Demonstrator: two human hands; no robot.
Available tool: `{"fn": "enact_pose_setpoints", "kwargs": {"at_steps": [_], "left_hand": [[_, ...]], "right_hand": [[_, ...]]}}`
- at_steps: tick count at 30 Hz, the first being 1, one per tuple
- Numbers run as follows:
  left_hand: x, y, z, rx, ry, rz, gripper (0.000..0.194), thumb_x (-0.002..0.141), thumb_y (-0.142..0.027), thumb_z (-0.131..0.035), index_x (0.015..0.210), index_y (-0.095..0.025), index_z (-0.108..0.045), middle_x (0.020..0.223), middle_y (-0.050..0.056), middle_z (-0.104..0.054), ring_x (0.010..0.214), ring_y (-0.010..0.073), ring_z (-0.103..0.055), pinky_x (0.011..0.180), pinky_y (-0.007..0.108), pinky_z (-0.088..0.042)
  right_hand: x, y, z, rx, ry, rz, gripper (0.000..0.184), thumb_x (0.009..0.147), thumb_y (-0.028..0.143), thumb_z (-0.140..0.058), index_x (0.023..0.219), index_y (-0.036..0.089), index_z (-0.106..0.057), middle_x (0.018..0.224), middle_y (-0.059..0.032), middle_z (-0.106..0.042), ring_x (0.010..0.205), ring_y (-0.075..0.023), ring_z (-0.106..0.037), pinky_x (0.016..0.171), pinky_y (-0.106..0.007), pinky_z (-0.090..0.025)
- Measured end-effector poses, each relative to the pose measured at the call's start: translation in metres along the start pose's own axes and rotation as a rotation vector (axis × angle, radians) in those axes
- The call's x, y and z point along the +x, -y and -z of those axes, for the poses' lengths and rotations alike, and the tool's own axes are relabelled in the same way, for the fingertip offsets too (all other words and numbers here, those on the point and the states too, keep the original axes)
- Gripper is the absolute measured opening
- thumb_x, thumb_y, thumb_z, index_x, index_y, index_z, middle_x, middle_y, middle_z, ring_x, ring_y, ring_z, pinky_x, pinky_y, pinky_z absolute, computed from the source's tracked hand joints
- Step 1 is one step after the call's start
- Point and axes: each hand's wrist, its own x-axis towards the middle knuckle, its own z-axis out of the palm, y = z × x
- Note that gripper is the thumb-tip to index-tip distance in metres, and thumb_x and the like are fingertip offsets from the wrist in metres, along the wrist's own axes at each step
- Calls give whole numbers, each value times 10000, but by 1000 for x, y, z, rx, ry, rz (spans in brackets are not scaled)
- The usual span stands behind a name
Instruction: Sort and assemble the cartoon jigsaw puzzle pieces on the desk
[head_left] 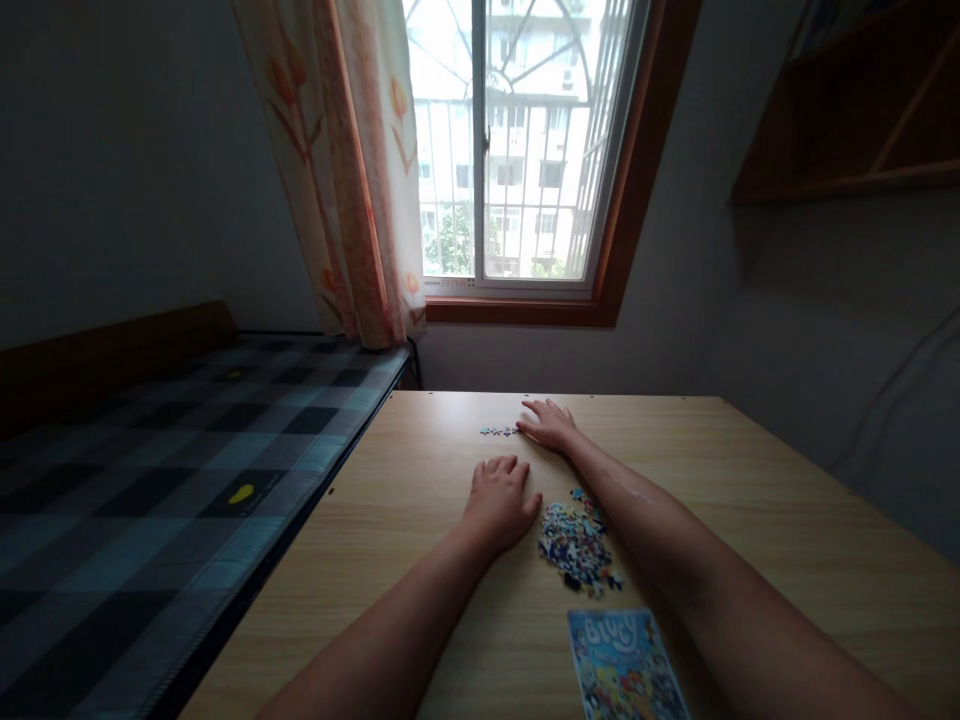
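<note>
My right hand (549, 425) reaches toward the far side of the table, fingers spread, its tips at the right end of a short row of joined jigsaw pieces (496, 432). Nearer to me, my left hand (501, 502) lies palm down on the wood with its fingers apart and nothing visible in it. Just right of that hand is a heap of loose jigsaw pieces (574, 545), mixed in colour. Below the heap lies a colourful picture card (626, 665) with "Bluey" lettering, partly cut off by the frame's lower edge.
The light wood table (405, 500) runs up toward the wall beneath a barred window (525, 150). Along its left side stands a bed with a checked mattress (187, 500). A flowered curtain (360, 200) hangs beside the window, and a wooden shelf (847, 130) juts out at upper right.
</note>
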Motion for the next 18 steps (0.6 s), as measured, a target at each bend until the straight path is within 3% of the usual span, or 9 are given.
{"fn": "enact_pose_setpoints", "kwargs": {"at_steps": [8, 13, 18], "left_hand": [[0, 0, 0, 2, 0, -1, 483, 877, -472, -504, 1276, -212, -583, 1409, 113, -523, 1292, 306, -437, 1121, 487, -274], [0, 2, -3, -3, -21, -11, 468, 875, -472, -512, 1258, -214, -591, 1401, 113, -529, 1285, 306, -443, 1114, 487, -279], [1, 4, -4, -6, -42, -29, 438, 876, -454, -527, 1233, -214, -609, 1377, 111, -555, 1264, 300, -469, 1099, 479, -302]], "right_hand": [[1, -1, -2, 12, -22, 4, 722, 844, 630, -560, 1477, 323, -394, 1545, -69, -396, 1456, -364, -237, 1143, -629, -130], [5, -5, -1, 224, -77, -26, 657, 886, 619, -516, 1453, 296, -445, 1528, -80, -423, 1461, -362, -238, 1162, -615, -101], [4, -15, 3, 352, -89, -6, 608, 936, 598, -443, 1462, 294, -421, 1474, -86, -495, 1370, -288, -440, 1150, -493, -278]]}}
